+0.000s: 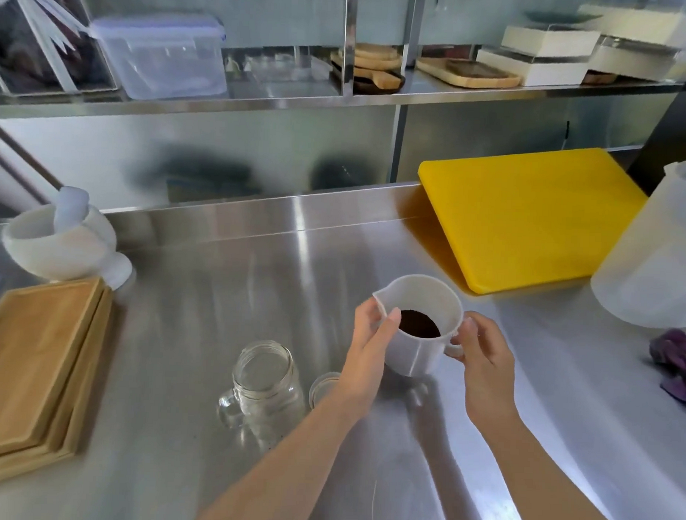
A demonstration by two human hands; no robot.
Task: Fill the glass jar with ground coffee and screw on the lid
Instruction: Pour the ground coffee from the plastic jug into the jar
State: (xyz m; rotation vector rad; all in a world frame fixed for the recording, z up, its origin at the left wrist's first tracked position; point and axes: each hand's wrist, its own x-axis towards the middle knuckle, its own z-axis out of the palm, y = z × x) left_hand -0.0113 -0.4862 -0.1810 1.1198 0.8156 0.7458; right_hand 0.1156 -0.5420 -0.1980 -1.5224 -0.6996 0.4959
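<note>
A white plastic measuring jug (423,297) with dark ground coffee (419,323) in its bottom is held just above the steel counter (199,313). My left hand (371,338) grips its left wall below the spout. My right hand (482,354) holds its handle on the right. An empty glass jar (265,381) with a handle stands open and upright to the lower left of the jug. Its lid (323,385) lies on the counter right of the jar, partly hidden behind my left forearm.
Stacked wooden boards (34,365) lie at the left edge, with a white mortar and pestle (62,238) behind them. A yellow cutting board (529,215) leans at the back right. A large translucent pitcher (656,251) and a purple cloth (678,361) sit far right.
</note>
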